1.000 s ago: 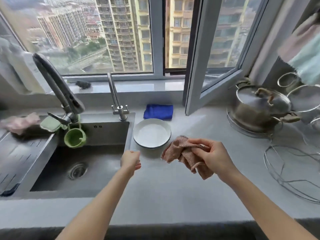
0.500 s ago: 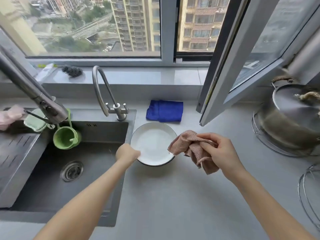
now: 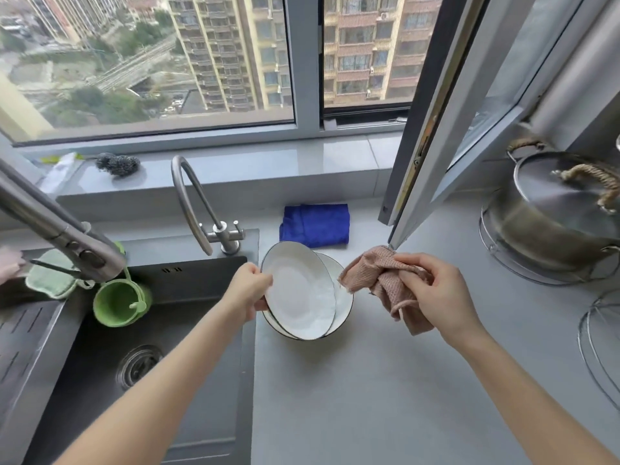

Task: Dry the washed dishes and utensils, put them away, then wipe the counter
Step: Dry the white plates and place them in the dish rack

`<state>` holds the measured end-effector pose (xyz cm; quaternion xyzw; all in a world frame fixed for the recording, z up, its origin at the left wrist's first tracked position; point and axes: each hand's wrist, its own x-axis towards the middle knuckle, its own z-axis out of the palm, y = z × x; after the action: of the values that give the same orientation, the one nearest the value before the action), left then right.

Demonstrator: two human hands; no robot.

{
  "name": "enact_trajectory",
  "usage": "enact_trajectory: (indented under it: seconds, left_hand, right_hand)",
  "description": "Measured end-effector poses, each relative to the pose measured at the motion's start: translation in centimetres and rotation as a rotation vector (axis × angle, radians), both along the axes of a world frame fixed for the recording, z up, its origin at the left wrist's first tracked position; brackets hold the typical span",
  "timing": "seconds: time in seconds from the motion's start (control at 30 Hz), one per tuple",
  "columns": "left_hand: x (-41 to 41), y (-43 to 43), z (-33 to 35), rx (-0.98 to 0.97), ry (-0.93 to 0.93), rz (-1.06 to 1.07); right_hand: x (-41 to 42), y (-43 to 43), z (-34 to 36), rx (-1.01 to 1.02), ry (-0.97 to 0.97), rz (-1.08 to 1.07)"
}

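Observation:
Two white plates with dark rims lie stacked on the grey counter (image 3: 385, 380) just right of the sink. My left hand (image 3: 248, 290) grips the left rim of the top plate (image 3: 298, 293) and tilts it up off the lower plate (image 3: 344, 300). My right hand (image 3: 436, 293) holds a bunched pink cloth (image 3: 375, 273) right beside the plates' right edge. A folded blue cloth (image 3: 315, 224) lies behind the plates by the windowsill.
A dark sink (image 3: 100, 347) fills the left, with two taps (image 3: 198, 203) and a green cup (image 3: 120, 303) hanging over it. The open window sash (image 3: 436, 146) juts over the counter. A steel pot (image 3: 553, 213) and wire racks (image 3: 597, 347) stand at the right.
My left hand reached the plate's left rim, gripped it and lifted the top plate up at a tilt, revealing a second plate under it. The view moved closer to the counter.

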<state>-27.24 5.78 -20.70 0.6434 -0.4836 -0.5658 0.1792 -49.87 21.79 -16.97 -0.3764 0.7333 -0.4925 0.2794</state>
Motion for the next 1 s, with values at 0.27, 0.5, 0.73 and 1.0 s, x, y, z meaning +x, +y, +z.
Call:
enact_trajectory:
  seconds: [0.27,0.5,0.73,1.0]
  left_hand:
    - [-1.1,2.3,2.4,-0.355,-0.197,-0.189]
    - [-1.6,2.7,3.7,-0.405,0.162,-0.076]
    - [0.1,0.4,5.0,-0.200,0.260,0.068]
    - [-0.9,3.1,6.9,0.052,0.377,-0.182]
  right_hand:
    - [4.8,-2.1,0.7,-0.180,0.465,-0.078]
    - [10.0,-6.5,-1.6,-0.090,0.103,0.193]
    - [9.7,-1.8,-2.7,-0.168,0.334,0.686]
    - [5.9,-5.6,-1.0,-0.286,1.131,0.597]
